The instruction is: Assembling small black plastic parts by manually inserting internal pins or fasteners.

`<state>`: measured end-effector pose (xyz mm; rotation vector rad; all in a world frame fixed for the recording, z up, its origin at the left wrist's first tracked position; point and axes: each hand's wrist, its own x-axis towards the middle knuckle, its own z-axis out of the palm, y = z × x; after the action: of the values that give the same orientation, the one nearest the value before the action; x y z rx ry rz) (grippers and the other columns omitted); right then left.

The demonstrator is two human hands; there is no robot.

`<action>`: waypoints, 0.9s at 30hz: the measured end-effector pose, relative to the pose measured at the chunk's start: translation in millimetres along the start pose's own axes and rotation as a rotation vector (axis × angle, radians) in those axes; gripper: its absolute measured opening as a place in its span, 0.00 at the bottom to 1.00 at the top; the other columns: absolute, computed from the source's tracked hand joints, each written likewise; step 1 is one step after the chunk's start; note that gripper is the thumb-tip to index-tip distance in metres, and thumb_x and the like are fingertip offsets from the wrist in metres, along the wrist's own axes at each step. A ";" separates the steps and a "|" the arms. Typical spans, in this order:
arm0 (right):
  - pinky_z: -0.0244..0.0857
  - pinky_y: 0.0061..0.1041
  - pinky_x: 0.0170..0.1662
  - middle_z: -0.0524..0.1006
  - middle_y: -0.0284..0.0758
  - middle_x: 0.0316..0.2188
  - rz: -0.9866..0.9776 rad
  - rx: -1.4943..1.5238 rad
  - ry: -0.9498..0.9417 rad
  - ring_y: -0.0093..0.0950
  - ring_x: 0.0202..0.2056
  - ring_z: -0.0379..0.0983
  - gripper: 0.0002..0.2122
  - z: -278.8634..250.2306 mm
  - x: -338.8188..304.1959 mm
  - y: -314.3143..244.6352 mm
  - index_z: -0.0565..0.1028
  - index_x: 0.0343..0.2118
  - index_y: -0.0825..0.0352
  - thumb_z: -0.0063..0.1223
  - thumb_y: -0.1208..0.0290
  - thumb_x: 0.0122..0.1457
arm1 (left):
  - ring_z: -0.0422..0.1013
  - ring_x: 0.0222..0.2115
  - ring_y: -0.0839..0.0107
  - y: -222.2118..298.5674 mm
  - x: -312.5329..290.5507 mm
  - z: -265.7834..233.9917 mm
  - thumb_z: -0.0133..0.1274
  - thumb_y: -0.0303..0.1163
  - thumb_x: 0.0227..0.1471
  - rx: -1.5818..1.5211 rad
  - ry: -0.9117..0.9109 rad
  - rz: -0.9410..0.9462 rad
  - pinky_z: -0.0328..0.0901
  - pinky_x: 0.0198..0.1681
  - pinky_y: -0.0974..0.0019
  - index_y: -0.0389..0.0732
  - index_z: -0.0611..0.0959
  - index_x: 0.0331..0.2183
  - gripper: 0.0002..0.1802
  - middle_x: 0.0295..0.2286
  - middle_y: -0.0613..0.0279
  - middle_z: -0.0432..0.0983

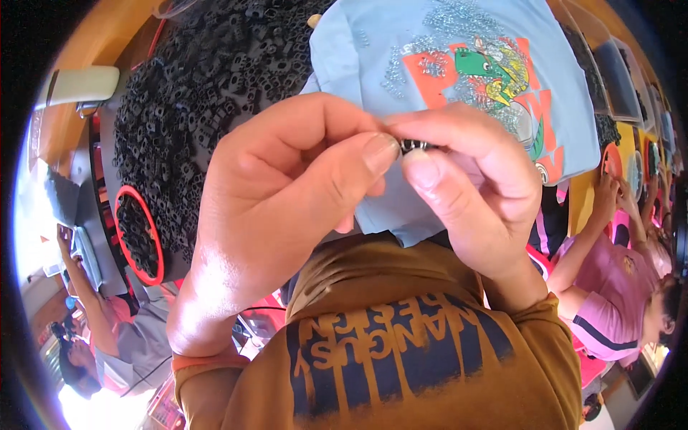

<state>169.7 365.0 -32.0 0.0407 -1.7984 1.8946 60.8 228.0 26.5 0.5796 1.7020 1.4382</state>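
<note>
Above the work surface, my two hands meet at the fingertips around a small black plastic piece (413, 145) with a shiny, light-coloured band. My right hand (476, 190) pinches it between thumb and index finger. Against its left end press the closed thumb and fingers of my left hand (287, 179); most of the piece is hidden by the fingers. Beyond my hands a light blue shirt (380, 64) lies spread out with a printed cartoon figure. Many tiny clear or silvery pieces (459, 21), perhaps small springs, are scattered on it.
A wide heap of small black plastic pieces (172, 122) covers the dark table at the left. A red-rimmed round basket (159, 244) holds more of them. Clear plastic bins (616, 72) stand at the far right. People (609, 287) sit working at both sides.
</note>
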 end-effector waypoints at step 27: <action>0.65 0.28 0.36 0.77 0.41 0.32 -0.094 -0.292 -0.214 0.31 0.32 0.73 0.12 16.9 -19.7 9.1 0.75 0.36 0.75 0.62 0.84 0.47 | 0.66 0.18 0.77 -37.5 -38.1 -26.3 0.57 0.14 0.40 0.583 0.151 0.562 0.59 0.21 0.73 0.34 0.80 0.30 0.10 0.22 0.63 0.72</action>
<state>177.7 342.5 -45.7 0.2277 -2.1603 1.5959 66.6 174.0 2.1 1.3832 2.2053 1.3570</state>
